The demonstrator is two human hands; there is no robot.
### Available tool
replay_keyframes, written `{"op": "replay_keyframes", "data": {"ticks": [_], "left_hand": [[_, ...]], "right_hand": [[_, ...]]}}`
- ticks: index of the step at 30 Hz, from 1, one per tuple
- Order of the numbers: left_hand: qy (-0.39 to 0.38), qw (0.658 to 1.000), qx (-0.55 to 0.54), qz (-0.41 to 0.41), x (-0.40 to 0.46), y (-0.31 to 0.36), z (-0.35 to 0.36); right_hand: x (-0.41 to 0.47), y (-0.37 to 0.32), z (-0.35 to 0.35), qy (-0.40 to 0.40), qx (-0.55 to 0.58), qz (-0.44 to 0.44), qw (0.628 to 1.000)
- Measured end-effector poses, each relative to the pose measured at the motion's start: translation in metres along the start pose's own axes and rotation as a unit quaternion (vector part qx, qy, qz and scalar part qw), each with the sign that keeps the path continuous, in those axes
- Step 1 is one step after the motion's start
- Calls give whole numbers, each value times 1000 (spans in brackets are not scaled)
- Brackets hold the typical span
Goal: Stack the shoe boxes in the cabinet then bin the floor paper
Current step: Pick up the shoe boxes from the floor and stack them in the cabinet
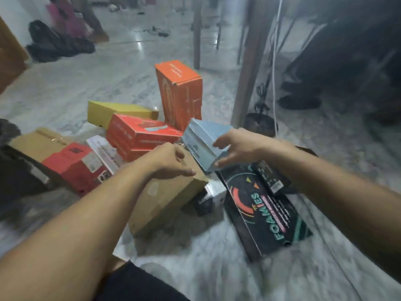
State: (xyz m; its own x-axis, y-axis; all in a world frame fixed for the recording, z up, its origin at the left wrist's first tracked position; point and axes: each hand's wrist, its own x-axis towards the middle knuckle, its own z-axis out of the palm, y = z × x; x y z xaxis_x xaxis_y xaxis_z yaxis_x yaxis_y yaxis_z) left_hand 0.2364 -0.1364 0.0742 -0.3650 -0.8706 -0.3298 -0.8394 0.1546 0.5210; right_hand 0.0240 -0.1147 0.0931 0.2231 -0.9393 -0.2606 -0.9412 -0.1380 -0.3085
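Several shoe boxes lie scattered on the marble floor. My right hand (235, 146) grips a light blue box (202, 141), tilted and lifted above the others. My left hand (171, 162) rests on the top edge of a plain brown cardboard box (165, 198), fingers loosely curled. A black box printed "FOAMIES" (267, 211) lies flat under my right forearm. An orange box (180, 92) stands on end behind. Two red boxes (138, 135) are stacked in the middle, a yellow box (117, 111) lies behind them, and a tan and red box (65, 159) sits at the left.
A wooden post (249, 61) and a white cable (274, 61) rise at the right, with a dark round object (260, 124) at the base. A dark bag (56, 44) lies at the far left. A small silver and black box (213, 196) sits between the brown and black boxes.
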Motion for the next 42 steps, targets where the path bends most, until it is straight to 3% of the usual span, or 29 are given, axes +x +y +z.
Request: {"op": "replay_keyframes", "data": {"ticks": [4,9,17,21,24,28,32,36,40,42], "left_hand": [[-31,998,-46,33,26,32,56],[-53,998,3,33,53,53,108],[-58,996,41,49,82,77,139],[-70,996,28,54,88,87,144],[-73,996,28,54,91,90,148],[-75,995,28,62,93,93,150],[-73,994,25,78,92,100,151],[-82,993,8,85,93,104,154],[-82,993,-15,85,95,105,154],[-82,993,-42,79,96,105,152]], "right_hand": [[-38,72,34,7,56,115,992],[-69,129,82,16,94,258,962],[-74,175,115,211,208,422,857],[-72,183,123,318,411,468,715],[-69,193,128,282,571,483,601],[-64,202,128,226,713,459,480],[-59,211,123,241,823,400,322],[-56,218,127,239,828,407,304],[-53,226,133,220,811,423,339],[-48,218,129,226,800,410,376]]}}
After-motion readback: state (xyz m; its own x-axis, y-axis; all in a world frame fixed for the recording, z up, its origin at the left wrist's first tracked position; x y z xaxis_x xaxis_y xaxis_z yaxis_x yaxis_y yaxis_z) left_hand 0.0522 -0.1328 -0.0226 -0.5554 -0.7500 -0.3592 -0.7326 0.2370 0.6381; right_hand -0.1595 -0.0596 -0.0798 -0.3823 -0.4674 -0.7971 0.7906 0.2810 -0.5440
